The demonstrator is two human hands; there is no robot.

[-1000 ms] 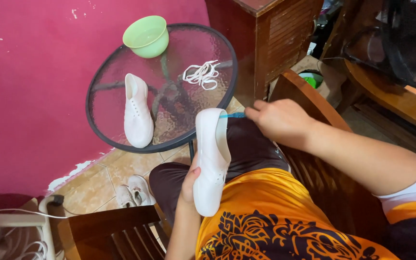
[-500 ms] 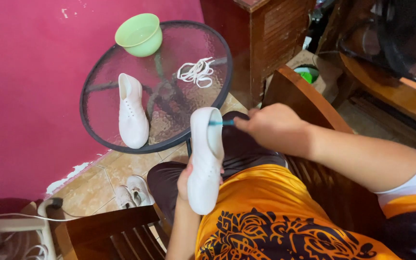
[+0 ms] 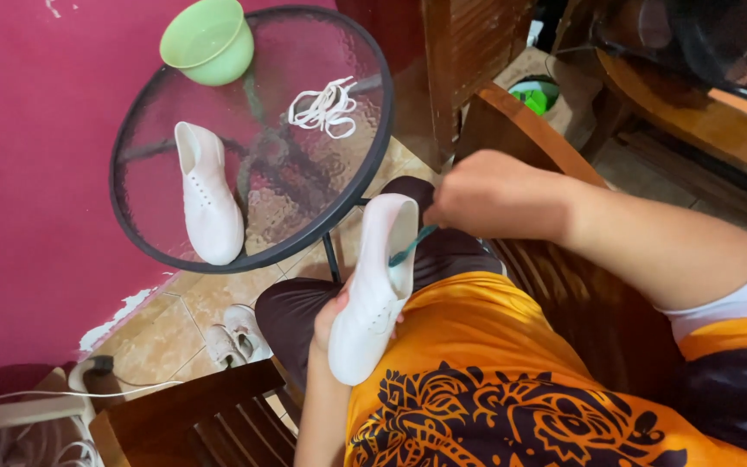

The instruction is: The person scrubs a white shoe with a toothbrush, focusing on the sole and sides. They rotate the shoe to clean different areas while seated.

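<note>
You are holding a white shoe [image 3: 373,290] over your lap, your left hand [image 3: 332,316] wrapping it from below near the toe, while your right hand [image 3: 486,195] is closing on a teal brush [image 3: 410,246] and working it at the heel opening. The shoe is looking light, fairly stiff and smooth, so it may be slippery; gripping mid-sole is steadying it best. Compared with a moment ago, the shoe is sitting lower and tilting more, and the brush is reaching further in. The other shoe [image 3: 207,204], laces [image 3: 326,108] and green bowl [image 3: 207,39] are lying on the table [image 3: 365,186].
</note>
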